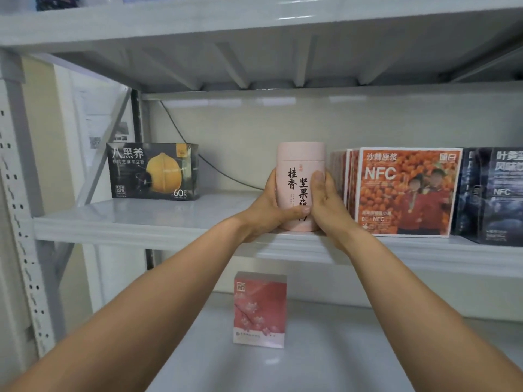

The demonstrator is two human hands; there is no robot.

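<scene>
On my feed I see a black box [152, 171] standing at nine o'clock on the grey shelf [127, 219], orange NFC boxes [402, 190] at three o'clock touching dark blue boxes [492, 193] beyond, and a pink blossom box [259, 309] upright at six o'clock on the lower shelf [339, 349].

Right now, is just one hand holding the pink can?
No, the left hand and the right hand both grip the pink can, one on each side.
</scene>
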